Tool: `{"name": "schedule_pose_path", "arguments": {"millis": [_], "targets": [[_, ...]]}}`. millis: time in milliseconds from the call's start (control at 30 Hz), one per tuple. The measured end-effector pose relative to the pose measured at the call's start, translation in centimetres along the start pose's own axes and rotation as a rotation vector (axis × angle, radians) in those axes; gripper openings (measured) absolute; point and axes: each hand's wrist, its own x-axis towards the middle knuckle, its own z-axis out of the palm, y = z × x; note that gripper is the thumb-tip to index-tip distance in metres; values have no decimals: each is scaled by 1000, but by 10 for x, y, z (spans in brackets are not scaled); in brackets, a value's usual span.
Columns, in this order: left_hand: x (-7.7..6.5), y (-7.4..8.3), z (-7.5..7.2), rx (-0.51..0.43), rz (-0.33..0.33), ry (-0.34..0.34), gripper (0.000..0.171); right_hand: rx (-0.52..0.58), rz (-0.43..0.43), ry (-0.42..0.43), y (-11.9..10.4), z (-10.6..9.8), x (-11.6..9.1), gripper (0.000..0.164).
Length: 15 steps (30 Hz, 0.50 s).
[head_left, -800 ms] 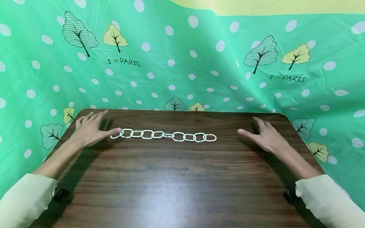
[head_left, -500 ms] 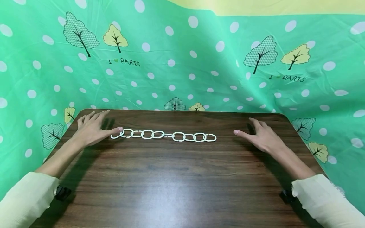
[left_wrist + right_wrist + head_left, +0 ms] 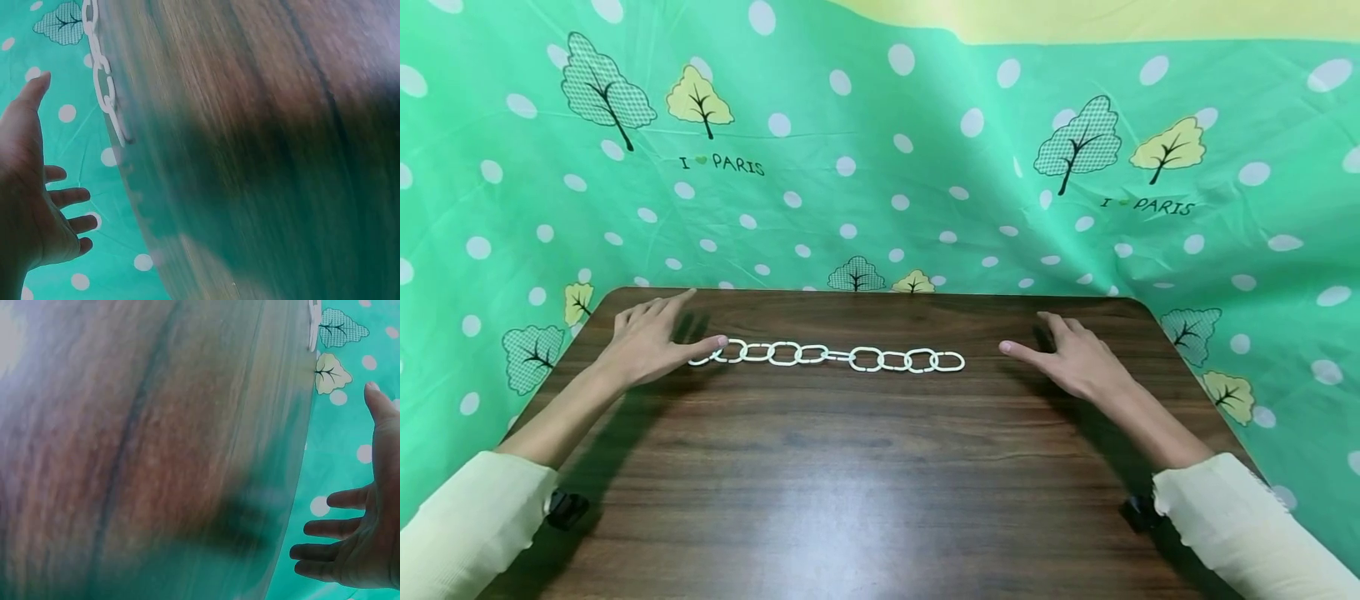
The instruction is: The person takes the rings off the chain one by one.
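A chain of white oval links lies stretched from left to right across the far half of the table. My left hand hovers over the chain's left end, thumb and fingers spread wide; in the head view its thumb covers part of a link. The left wrist view shows the left hand holding nothing, apart from the chain. To the right of the chain's last link, my right hand is spread above the table with a gap between thumb and chain. Nothing is in the right hand in its wrist view.
The dark wood-grain table has rounded far corners. Behind and beside it hangs a green cloth with white dots and printed trees. A dark device sits at the left cuff, another dark device at the right.
My right hand has moved left, closer to the chain's right end. The left hand has shifted slightly right over the left end. The chain lies as before.
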Motion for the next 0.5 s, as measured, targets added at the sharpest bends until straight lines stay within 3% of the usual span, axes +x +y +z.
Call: {"name": "schedule_pose_path", "arguments": {"millis": [500], "targets": [[0,10,2,-1,38,-15,119,-4,-20,9,-9,0,0,120]]}}
